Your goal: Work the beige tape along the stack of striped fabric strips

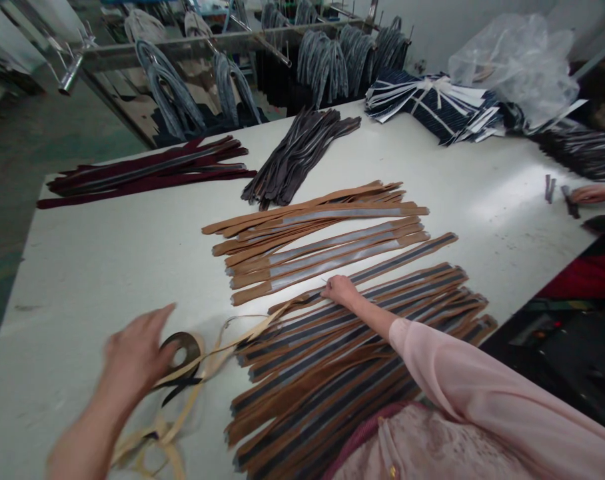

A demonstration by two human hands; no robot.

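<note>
My left hand hovers low over a small roll of dark tape near the table's front, blurred by motion, fingers together. Loose tan ribbons trail from the roll. My right hand, in a pink sleeve, rests curled on the far end of a big stack of tan strips with dark centre stripes. Whether it pinches a strip I cannot make out. Beyond it lies a stack of tan strips with grey stripes.
On the white table lie maroon strips at the back left, grey strips at the back middle, and tied navy bundles under a plastic bag. Another person's hand rests at the right edge beside small dark pieces.
</note>
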